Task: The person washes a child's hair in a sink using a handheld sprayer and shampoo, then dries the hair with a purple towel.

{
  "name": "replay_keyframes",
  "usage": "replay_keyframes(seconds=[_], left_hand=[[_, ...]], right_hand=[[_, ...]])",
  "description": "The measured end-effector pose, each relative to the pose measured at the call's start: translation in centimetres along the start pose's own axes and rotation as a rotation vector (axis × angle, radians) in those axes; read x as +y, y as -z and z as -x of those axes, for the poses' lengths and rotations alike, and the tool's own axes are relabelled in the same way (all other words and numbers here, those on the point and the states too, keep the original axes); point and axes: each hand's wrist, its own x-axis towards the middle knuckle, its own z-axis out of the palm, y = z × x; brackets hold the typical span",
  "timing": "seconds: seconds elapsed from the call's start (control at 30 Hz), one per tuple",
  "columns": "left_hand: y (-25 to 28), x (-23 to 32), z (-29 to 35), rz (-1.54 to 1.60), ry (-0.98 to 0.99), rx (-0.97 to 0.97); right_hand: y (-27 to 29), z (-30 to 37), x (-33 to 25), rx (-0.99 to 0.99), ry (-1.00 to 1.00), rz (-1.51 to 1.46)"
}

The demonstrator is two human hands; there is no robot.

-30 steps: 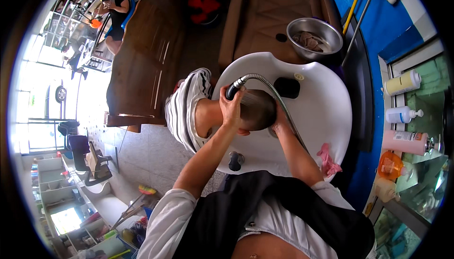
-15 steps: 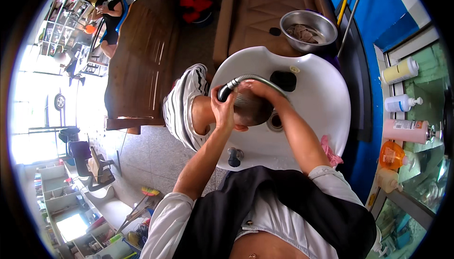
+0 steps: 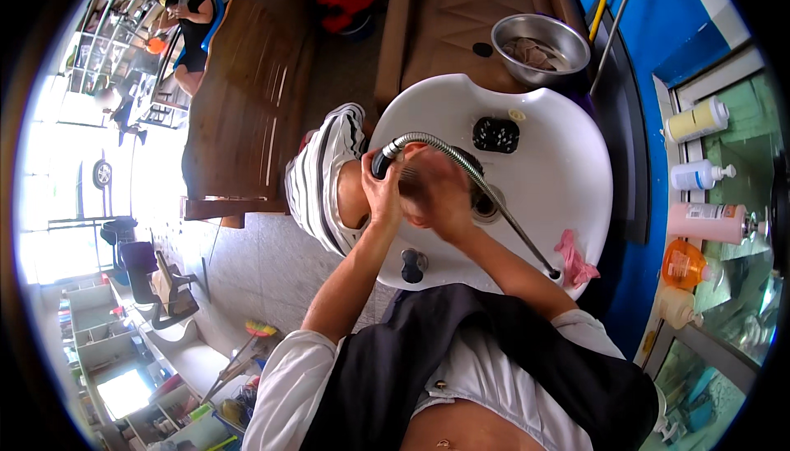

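Observation:
A person in a black-and-white striped shirt point(image 3: 319, 183) bends over a white shampoo basin point(image 3: 568, 163), head down inside it. My left hand point(image 3: 383, 196) is closed round the black hand shower point(image 3: 381, 164) beside that head. From it, a ribbed metal hose point(image 3: 506, 214) arches over my right hand and runs down to a hole in the basin's near right rim. My right hand point(image 3: 442, 194) is over the wet hair, its fingers smeared by motion. The basin's drain point(image 3: 489, 206) lies just right of the head, and a dark tap lever point(image 3: 413, 265) stands at the near rim.
A brown padded seat point(image 3: 461, 6) behind the basin carries a metal bowl point(image 3: 541, 50) with cloth inside. A pink cloth point(image 3: 576, 260) hangs on the right rim. Several pump bottles point(image 3: 706, 222) line the right ledge. A wooden partition point(image 3: 243, 113) stands left; another person point(image 3: 194, 35) sits beyond.
My right hand has come from the head's far side toward me, now blurred over the hair. The hose's lower length has come into sight. My left hand keeps the hand shower nearly in place.

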Motion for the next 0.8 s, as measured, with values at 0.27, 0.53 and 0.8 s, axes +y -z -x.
replay_keyframes(seconds=[0.27,0.53,0.8], left_hand=[[0.3,0.1,0.5,-0.054,0.005,-0.023],[-0.1,-1.2,1.4,-0.268,-0.150,-0.175],[0.2,-1.1,2.5,-0.521,-0.399,-0.375]], right_hand=[[-1.8,-5.2,5.3,-0.558,-0.179,0.004],[-2.4,0.1,13.2,-0.275,-1.167,-1.384],[1.9,3.4,2.3,0.039,-1.604,-1.810]])
